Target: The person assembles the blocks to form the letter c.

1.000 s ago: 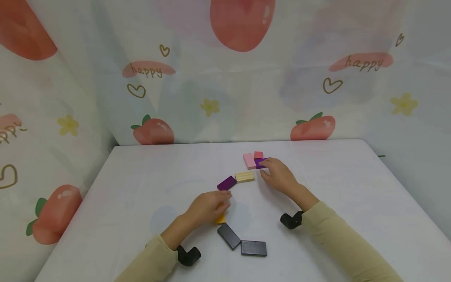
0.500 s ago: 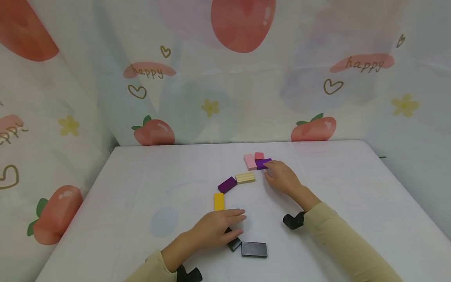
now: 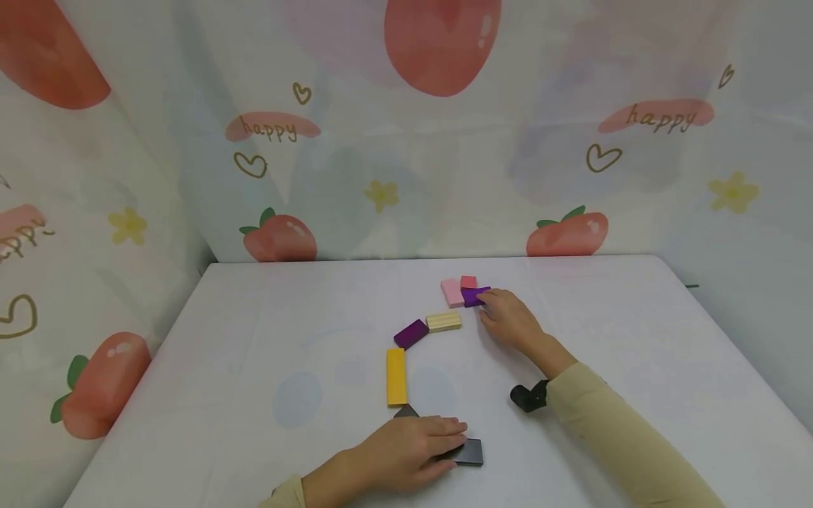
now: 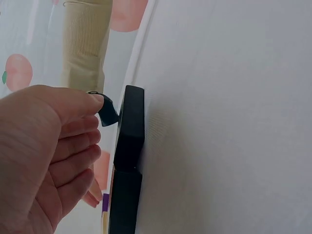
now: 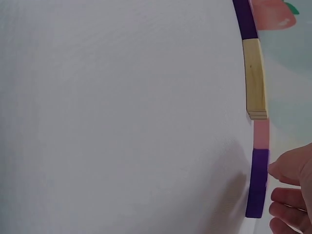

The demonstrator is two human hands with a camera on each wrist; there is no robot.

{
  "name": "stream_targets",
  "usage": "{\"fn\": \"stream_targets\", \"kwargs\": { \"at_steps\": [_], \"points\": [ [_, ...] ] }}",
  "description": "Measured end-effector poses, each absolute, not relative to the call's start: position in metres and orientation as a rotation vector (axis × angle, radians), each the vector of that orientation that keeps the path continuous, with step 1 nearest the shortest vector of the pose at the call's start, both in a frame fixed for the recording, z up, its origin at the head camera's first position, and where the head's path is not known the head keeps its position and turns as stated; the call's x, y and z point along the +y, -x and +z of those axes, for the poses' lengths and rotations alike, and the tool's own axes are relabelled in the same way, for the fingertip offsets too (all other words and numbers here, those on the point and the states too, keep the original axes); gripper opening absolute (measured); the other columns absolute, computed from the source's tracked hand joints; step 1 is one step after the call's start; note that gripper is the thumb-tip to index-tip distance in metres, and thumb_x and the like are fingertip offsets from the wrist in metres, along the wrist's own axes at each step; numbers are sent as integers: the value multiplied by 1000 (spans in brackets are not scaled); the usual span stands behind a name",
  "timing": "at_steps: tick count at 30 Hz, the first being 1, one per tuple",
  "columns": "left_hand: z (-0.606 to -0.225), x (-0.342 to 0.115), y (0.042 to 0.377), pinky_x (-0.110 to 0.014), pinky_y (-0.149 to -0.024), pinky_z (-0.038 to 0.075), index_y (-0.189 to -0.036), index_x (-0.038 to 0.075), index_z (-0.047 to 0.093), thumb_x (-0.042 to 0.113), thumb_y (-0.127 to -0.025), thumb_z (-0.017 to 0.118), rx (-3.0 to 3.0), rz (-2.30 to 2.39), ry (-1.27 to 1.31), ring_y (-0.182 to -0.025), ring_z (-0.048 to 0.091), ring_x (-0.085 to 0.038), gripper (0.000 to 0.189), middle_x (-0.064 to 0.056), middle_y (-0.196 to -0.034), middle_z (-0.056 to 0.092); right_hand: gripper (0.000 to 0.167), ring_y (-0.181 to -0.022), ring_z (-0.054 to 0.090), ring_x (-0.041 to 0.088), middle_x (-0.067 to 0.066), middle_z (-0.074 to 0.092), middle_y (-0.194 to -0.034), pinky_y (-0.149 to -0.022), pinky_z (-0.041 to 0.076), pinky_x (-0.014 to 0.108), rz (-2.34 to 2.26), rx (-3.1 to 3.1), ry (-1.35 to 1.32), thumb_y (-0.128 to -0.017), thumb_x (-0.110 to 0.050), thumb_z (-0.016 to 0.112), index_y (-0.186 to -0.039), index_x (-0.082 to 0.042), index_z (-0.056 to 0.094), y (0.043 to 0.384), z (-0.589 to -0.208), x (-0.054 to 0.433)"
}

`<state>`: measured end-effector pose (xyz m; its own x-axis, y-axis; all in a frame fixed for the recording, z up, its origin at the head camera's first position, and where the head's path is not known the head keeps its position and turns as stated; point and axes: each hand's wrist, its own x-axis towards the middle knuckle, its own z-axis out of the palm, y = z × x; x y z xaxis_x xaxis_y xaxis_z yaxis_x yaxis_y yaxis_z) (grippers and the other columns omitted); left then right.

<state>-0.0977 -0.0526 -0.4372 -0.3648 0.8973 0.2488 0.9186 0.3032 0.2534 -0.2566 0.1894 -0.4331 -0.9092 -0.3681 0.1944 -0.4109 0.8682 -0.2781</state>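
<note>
Left hand (image 3: 413, 451) has moved nearer the person, baring the whole yellow block (image 3: 396, 377).
Its fingers lie straight over two black blocks (image 3: 471, 452) on the desk (image 3: 222, 339); rightward come a plum block (image 3: 411, 334), wooden block (image 3: 443, 322), pink block (image 3: 452, 293), then a violet block (image 3: 471, 297) under the right hand (image 3: 511, 321), whose loosely bent fingers grip nothing.

Dim, even light falls on a white table (image 3: 209, 367), where the right sleeve (image 3: 625, 430) casts a soft shadow. In the left wrist view, black blocks (image 4: 130, 129) darken almost to silhouette; in the right wrist view, a blurry-edged shadow stretches beside a purple block (image 5: 257, 183).
</note>
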Motion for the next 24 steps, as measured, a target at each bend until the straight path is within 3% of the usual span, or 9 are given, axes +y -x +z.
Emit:
{"fn": "stream_targets", "kwargs": {
  "at_steps": [17, 24],
  "points": [
    [-441, -48, 92, -13, -97, 29, -122, 8, 60, 21, -95, 51, -2450, -486, 1787, -117, 46, -2, 31, 2, -122, 59, 32, -108, 51, 36, 24, 57, -113, -94, 40, 45, 424, -2849, -674, -83, -3, 61, -112, 10, 59, 263, -438, 182],
    [-438, -48, 93, -16, -98, 31, -113, 12, 67, 21, -93, 53, -2426, -296, 1806, -113, 50, -2, 26, 5, -119, 60, 21, -87, 57, 31, 18, 61, -91, -81, 48, 42, 355, -2819, -692, -81, 0, 61, -99, 8, 63, 264, -440, 180]
  ]
}}
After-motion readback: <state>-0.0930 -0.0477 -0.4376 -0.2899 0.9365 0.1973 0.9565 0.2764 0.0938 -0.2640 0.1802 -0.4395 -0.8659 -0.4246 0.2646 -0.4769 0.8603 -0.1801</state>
